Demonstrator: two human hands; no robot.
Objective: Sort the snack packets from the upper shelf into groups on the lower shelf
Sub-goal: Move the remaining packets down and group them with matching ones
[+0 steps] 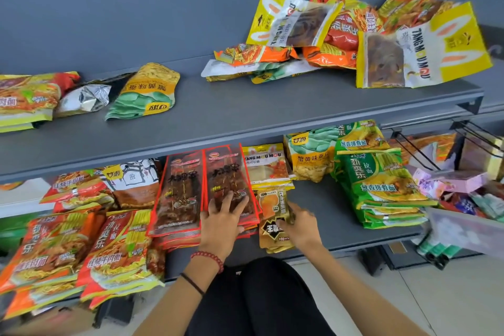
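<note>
Glossy red-bordered flat packets [226, 185] stacked under left hand [221, 219], fingers spread flat on top. Just beside stack, right hand [300, 224] pinches small crinkled gold packet [274, 215] near front edge of lower shelf [327, 207]. Bare grey strip to its right. Beyond, upper shelf [245, 112]: loose heap of yellow packets [425, 46] at right, wide bare middle.

Seen from above: behind the left hand [221, 222], the wrist wears a red bead bracelet [208, 258], then a thin black band [192, 284] further along the forearm. Black clothing [261, 300] covers the lap, bottom centre.
</note>
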